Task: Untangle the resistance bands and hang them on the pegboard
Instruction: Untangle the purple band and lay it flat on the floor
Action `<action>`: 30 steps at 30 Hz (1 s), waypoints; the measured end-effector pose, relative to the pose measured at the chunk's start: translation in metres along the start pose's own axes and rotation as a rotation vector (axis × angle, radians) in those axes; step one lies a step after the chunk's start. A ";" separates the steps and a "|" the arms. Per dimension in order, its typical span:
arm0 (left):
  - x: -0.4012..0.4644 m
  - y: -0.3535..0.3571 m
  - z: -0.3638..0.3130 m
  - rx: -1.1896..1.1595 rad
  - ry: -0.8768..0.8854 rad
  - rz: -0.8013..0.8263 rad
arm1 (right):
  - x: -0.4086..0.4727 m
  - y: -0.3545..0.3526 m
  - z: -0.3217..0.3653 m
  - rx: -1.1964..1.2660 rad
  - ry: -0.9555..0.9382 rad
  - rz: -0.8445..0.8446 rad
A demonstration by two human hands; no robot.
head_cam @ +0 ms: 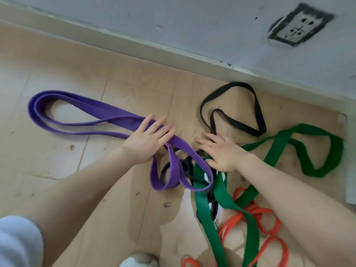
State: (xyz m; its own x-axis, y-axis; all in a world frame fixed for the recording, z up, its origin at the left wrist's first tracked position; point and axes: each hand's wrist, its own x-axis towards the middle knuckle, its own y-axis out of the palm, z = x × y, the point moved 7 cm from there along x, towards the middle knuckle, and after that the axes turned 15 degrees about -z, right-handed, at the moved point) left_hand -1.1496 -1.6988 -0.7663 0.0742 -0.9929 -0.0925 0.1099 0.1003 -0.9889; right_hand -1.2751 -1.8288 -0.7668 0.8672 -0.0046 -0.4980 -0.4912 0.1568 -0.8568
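Several resistance bands lie tangled on the wooden floor. A purple band (77, 110) stretches out to the left, and its near loops cross a black band (256, 112) and a green band (300, 151). An orange band (269, 224) lies under the green one at the lower right. My left hand (148, 141) lies flat, fingers straight, on the purple band. My right hand (221, 151) rests with spread fingers on the knot where black, purple and green meet. No pegboard is in view.
A grey wall with a baseboard (173, 47) runs along the far side, with a wall socket (300, 26) at the upper right. A white-socked foot (140, 261) shows at the bottom edge. Bare floor boards (57, 160) lie to the left.
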 end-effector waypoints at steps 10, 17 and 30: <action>0.025 -0.008 0.019 -0.400 -0.102 -0.008 | -0.023 0.010 -0.005 0.098 0.210 -0.182; 0.024 -0.039 0.048 -0.592 -0.480 -0.170 | -0.128 0.066 -0.001 0.249 0.510 0.130; 0.028 -0.031 0.017 -0.408 -0.439 -0.193 | -0.107 -0.045 0.009 0.294 0.511 -0.276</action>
State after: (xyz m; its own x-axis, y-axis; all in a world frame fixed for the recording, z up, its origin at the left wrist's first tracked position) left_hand -1.1338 -1.7290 -0.7363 0.5000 -0.8638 0.0628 -0.2191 -0.1964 -0.9557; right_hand -1.3452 -1.8269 -0.6737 0.7743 -0.5416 -0.3273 -0.1499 0.3455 -0.9264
